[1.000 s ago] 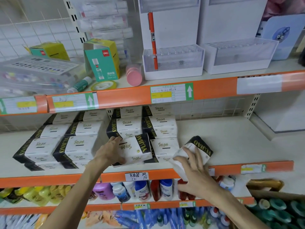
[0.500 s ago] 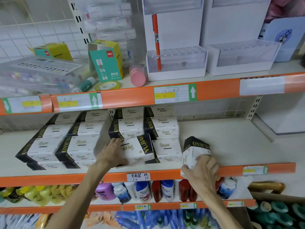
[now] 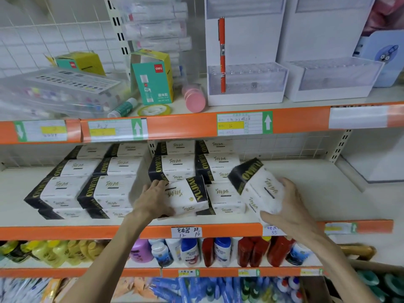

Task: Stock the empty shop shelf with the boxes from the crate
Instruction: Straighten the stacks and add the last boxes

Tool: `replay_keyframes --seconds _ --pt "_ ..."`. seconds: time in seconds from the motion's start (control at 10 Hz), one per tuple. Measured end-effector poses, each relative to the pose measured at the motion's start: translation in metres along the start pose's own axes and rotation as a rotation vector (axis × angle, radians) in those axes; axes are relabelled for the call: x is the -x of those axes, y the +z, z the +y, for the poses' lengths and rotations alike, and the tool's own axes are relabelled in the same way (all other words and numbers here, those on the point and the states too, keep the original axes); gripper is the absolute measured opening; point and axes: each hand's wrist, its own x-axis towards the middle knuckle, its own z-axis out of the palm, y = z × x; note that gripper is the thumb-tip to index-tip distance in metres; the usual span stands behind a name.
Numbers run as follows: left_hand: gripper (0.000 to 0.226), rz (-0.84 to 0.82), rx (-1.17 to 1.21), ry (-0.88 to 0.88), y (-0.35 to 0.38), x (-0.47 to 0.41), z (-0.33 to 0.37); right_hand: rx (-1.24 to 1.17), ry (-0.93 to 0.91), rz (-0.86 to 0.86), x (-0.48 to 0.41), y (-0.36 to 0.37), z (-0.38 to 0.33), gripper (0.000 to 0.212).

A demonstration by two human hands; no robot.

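- Your left hand [image 3: 155, 200] grips the 9 o'clock end of the front pack [image 3: 188, 197], fingers curled over its top edge. That pack lies askew on its column, so I judge you're steadying or squaring it.
- Your right hand [image 3: 290, 206] clasps the tilted pack [image 3: 255, 184] from 4 o'clock, fingers wrapped round its white end, with the black end aimed at 10 o'clock. Whether it touches the shelf [image 3: 317, 193] I can't tell.
- It sits just at 3 o'clock of the stacks [image 3: 113, 189], probably to start the next column.
- Bare board runs on towards 3 o'clock, so plenty remains to fill. The crate isn't in view.
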Motion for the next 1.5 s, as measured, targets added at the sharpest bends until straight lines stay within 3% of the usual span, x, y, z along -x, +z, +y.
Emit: replay_keyframes --seconds 0.2,0.3,0.5,0.7,1.0,1.1,1.2,1.4,1.5 --pt "0.090 0.012 -0.011 -0.011 -0.002 0.004 0.003 0.235 -0.221 -0.273 -0.025 0.009 -0.026 0.104" --pt "0.088 0.036 -0.016 -0.036 -0.002 0.007 0.003 0.202 -0.202 -0.337 -0.041 0.003 -0.027 0.099" --pt "0.093 0.084 -0.083 -0.082 -0.002 0.019 0.007 0.396 -0.315 -0.475 -0.066 0.005 -0.030 0.096" --pt "0.088 0.081 -0.090 -0.103 -0.001 0.026 0.007 0.459 -0.351 -0.305 -0.072 0.026 -0.038 0.073" --pt "0.089 0.057 -0.055 -0.263 0.001 0.039 0.016 0.548 -0.290 -0.171 -0.063 0.047 -0.046 0.068" --pt "0.078 0.056 0.031 -0.303 0.010 0.048 0.017 0.554 -0.288 -0.170 -0.064 0.048 -0.045 0.067" --pt "0.083 0.091 0.196 -0.357 0.013 0.052 0.015 0.545 -0.284 -0.179 -0.066 0.048 -0.043 0.067" --pt "0.117 0.123 0.774 -0.615 0.013 0.020 0.012 0.550 -0.289 -0.190 -0.069 0.049 -0.043 0.066" --pt "0.105 0.155 0.823 -0.645 0.002 0.015 0.023 0.552 -0.289 -0.200 -0.070 0.049 -0.041 0.065"
